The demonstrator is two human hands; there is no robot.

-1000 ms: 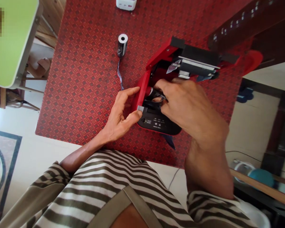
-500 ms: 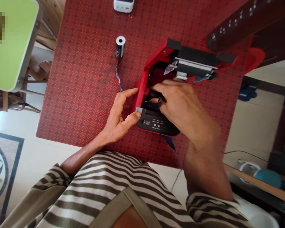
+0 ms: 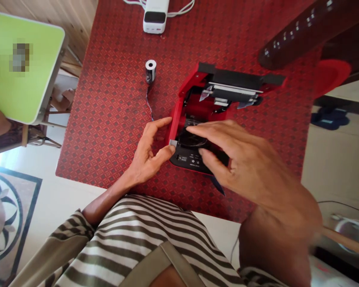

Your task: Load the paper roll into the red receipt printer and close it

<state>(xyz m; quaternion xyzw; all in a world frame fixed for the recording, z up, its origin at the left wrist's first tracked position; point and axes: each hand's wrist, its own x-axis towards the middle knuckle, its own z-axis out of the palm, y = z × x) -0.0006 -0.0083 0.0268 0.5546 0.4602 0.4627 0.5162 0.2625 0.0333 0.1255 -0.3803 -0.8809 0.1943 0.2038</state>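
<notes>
A red patterned tabletop (image 3: 107, 135) stretches across a pale-tiled room, where a person in a striped shirt (image 3: 149, 223) works over an open red-and-black printer (image 3: 203, 107). The right hand (image 3: 248, 155) reaches into the printer's bay from the right, its thumb and fingers parted around a glossy black item (image 3: 193, 139); whether the fingertips touch it, the view does not settle. The left hand (image 3: 145, 157) steadies the printer from its left side, fingers spread instead of clenched, thumb on the grey corner piece (image 3: 172, 142) and index finger against the red wall. The printer's lid (image 3: 239, 79) stands raised at its far end, and a dark flap (image 3: 217, 185) juts from its near edge. Left of the printer, a black-sided paper roll (image 3: 150, 73) stands upright, a thin strip (image 3: 148, 100) trailing from it. Beyond the printer lies a white power bank (image 3: 156, 10) beside white cable (image 3: 181, 11); far to its left is a green table (image 3: 32, 95), and to its right, dark blue slippers (image 3: 329, 118) on the floor.
</notes>
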